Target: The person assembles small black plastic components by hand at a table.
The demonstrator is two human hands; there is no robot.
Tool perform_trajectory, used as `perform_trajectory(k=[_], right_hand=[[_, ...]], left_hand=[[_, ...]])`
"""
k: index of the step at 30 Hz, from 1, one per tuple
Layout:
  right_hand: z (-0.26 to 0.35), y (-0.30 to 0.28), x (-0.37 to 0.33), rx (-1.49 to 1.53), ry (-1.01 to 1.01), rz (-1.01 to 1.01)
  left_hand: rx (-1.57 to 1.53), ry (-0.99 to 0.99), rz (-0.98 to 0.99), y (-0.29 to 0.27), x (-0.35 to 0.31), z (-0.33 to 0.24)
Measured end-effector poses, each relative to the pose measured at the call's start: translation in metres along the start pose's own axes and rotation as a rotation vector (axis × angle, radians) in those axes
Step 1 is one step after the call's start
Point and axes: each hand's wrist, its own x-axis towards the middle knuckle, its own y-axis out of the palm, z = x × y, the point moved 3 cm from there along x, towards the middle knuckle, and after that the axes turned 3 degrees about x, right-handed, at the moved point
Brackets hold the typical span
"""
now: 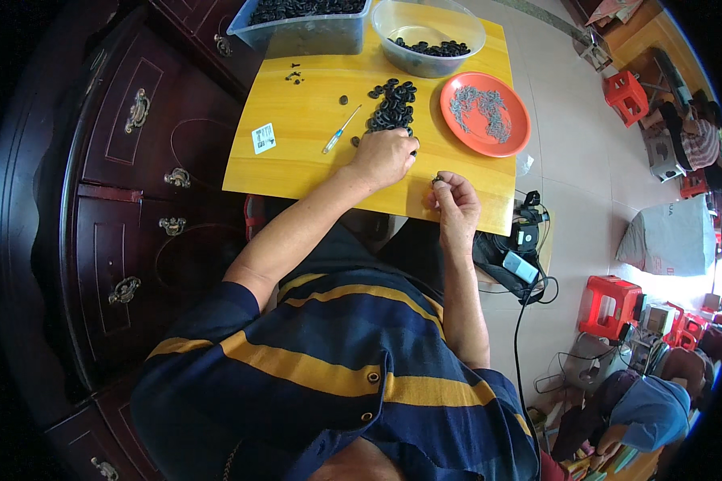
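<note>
The left hand (383, 157) is at the lower end of a loose heap of small black oval ring-shaped pieces (391, 104) on a yellow wood-grained tabletop (297, 172); its fingers are bent downward, and whether they grasp a piece cannot be told. The right hand (457, 207), near the table's front edge, pinches a small dark piece (437, 179) between thumb and fingertips; detail of the piece is too small to read. A slim screwdriver with a translucent blue handle (331, 143) lies left of the heap. To the right stands a round orange-red plate (523, 116) bearing scattered small silver-grey slivers (497, 124). Beyond the heap, a clear round plastic bowl (417, 67) and a bluish translucent rectangular bin (313, 45) both contain black pieces.
</note>
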Motion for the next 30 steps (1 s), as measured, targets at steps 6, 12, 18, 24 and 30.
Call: perform_trajectory(k=[6, 12, 18, 24, 30], right_hand=[[-0.002, -0.002, 0.002, 0.017, -0.003, 0.009], [0.001, -0.001, 0.001, 0.076, 0.038, 0.000], [0.000, -0.009, 0.005, 0.137, 0.066, -0.042], [0.004, 0.003, 0.001, 0.344, 0.208, -0.115], [-0.003, 0.009, 0.003, 0.367, 0.157, -0.097]], left_hand=[[0.001, 0.041, -0.028, 0.009, 0.003, 0.000], [0.067, 0.078, -0.011, 0.013, 0.004, -0.001], [-0.287, 0.083, -0.178, 0.007, -0.005, -0.003], [-0.917, -0.225, -0.103, 0.002, -0.020, -0.016], [-0.782, -0.068, -0.155, -0.010, -0.027, -0.030]])
